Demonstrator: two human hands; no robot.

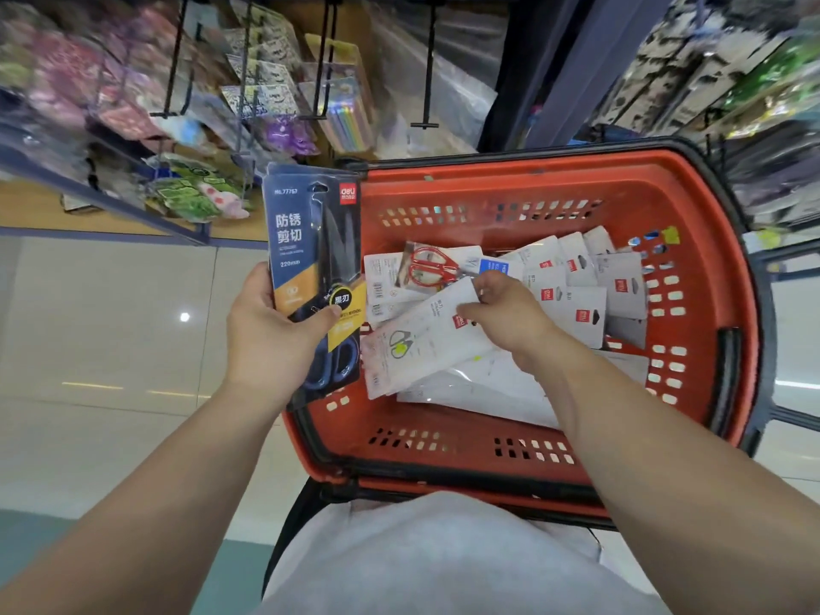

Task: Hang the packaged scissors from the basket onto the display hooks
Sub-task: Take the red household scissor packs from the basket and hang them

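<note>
Centre-left, the left hand (270, 330) clamps thumb against fingers on the lower half of a dark-blue carded scissors pack (310, 241), judged light, stiff and slick, top end free; the right hand (506, 312) pinches a white carded scissors pack (426, 344) in the orange plastic basket (532, 170).

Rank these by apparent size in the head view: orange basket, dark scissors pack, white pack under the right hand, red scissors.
1. orange basket
2. dark scissors pack and white pack look alike; the dark one seems nearer, so no ranking
3. red scissors
</note>
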